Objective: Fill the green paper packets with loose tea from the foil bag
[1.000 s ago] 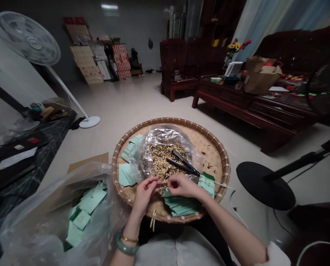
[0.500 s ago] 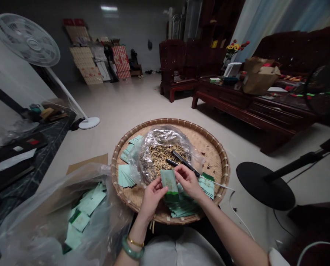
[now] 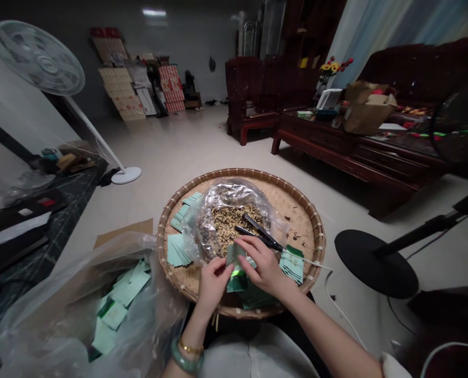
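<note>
My left hand point(image 3: 213, 282) pinches the left edge of a light green packet point(image 3: 236, 283) with a darker, shiny green band. My right hand point(image 3: 266, 266) is curled over the packet's upper right, fingers and thumb closed on it. Just beyond lies a black hair straightener point(image 3: 263, 231) with its arms apart and a white cord, resting over an open clear plastic bag point(image 3: 237, 188) of mixed pale and dark grains point(image 3: 222, 223). Stacks of green packets point(image 3: 178, 251) lie left of the bag. Other packets point(image 3: 293, 265) lie to the right, and more are partly hidden beneath my hands.
A round woven bamboo tray point(image 3: 318, 226) carries all this before my knees. On the left, a large clear plastic bag point(image 3: 61, 315) holds several filled green packets point(image 3: 116, 314). A white fan point(image 3: 127, 175) stands behind it; a black stand base point(image 3: 375, 265) is at right, near a wooden table point(image 3: 336, 142).
My right hand has shifted left over the packet, covering its upper part. The packet has tilted, and its green band now catches the light. My left hand has moved slightly down and left.
</note>
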`<state>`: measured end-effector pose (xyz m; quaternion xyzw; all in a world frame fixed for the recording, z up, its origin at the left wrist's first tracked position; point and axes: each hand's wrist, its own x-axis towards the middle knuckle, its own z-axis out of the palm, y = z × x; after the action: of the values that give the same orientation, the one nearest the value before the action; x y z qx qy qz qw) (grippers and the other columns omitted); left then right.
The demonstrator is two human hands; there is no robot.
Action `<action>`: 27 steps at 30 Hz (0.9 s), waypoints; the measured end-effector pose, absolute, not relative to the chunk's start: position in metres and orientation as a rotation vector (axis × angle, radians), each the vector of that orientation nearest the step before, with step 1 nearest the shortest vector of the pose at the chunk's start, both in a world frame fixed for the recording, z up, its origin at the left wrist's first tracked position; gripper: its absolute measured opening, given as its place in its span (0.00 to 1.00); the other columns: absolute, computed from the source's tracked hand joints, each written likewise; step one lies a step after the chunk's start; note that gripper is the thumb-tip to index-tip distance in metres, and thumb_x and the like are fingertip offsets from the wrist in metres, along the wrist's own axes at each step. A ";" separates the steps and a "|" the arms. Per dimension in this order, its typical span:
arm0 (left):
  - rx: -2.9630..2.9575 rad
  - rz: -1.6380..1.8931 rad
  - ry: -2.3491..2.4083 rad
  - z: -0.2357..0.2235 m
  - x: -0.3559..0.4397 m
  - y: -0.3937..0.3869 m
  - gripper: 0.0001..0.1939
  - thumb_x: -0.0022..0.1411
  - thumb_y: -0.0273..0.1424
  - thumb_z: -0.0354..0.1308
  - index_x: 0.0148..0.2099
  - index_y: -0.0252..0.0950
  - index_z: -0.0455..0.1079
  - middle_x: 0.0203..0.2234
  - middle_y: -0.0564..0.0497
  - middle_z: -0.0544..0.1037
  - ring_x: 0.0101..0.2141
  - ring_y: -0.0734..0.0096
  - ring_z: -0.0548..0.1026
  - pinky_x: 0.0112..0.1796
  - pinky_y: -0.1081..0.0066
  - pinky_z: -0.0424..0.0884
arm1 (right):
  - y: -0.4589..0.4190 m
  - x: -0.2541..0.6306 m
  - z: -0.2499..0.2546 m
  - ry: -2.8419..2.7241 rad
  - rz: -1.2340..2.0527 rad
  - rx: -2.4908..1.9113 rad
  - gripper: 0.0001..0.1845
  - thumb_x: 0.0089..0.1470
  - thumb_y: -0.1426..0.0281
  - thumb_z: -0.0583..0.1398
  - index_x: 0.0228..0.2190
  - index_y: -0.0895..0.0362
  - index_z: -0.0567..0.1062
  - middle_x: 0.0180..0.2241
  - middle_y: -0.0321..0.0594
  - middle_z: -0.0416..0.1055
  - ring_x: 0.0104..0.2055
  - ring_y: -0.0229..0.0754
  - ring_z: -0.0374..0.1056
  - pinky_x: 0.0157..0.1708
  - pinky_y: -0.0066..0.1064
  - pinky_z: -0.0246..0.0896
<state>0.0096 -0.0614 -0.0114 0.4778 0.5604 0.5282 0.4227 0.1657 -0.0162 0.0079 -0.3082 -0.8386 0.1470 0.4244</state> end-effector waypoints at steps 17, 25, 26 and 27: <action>1.123 1.294 1.402 -0.019 0.007 -0.062 0.10 0.47 0.32 0.64 0.32 0.33 0.78 0.26 0.49 0.77 0.28 0.69 0.71 0.31 0.73 0.68 | -0.019 0.164 -0.010 -1.990 0.255 -0.800 0.20 0.57 0.76 0.53 0.52 0.53 0.65 0.43 0.47 0.70 0.47 0.46 0.64 0.46 0.44 0.64; 1.107 1.341 1.416 -0.021 0.009 -0.061 0.10 0.47 0.31 0.64 0.33 0.33 0.78 0.26 0.48 0.77 0.28 0.69 0.73 0.31 0.73 0.69 | -0.018 0.163 -0.014 -1.909 0.231 -0.961 0.16 0.56 0.72 0.56 0.47 0.54 0.71 0.39 0.47 0.69 0.42 0.46 0.64 0.40 0.40 0.65; 1.092 1.341 1.408 -0.022 0.010 -0.062 0.10 0.47 0.31 0.63 0.34 0.33 0.78 0.27 0.47 0.78 0.29 0.69 0.73 0.32 0.73 0.69 | -0.018 0.162 -0.015 -1.899 0.228 -0.945 0.17 0.56 0.73 0.56 0.48 0.54 0.70 0.39 0.46 0.69 0.42 0.46 0.64 0.40 0.40 0.65; 1.079 1.341 1.401 -0.022 0.010 -0.062 0.11 0.47 0.32 0.63 0.34 0.33 0.78 0.28 0.47 0.78 0.29 0.68 0.73 0.32 0.72 0.70 | -0.019 0.161 -0.015 -1.890 0.226 -0.924 0.18 0.56 0.74 0.56 0.48 0.54 0.70 0.40 0.46 0.70 0.43 0.45 0.65 0.41 0.40 0.65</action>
<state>0.0105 -0.0617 -0.0219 0.4354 0.5654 0.5412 0.4448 0.1613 -0.0187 -0.0148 -0.3807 -0.7782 0.0929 0.4908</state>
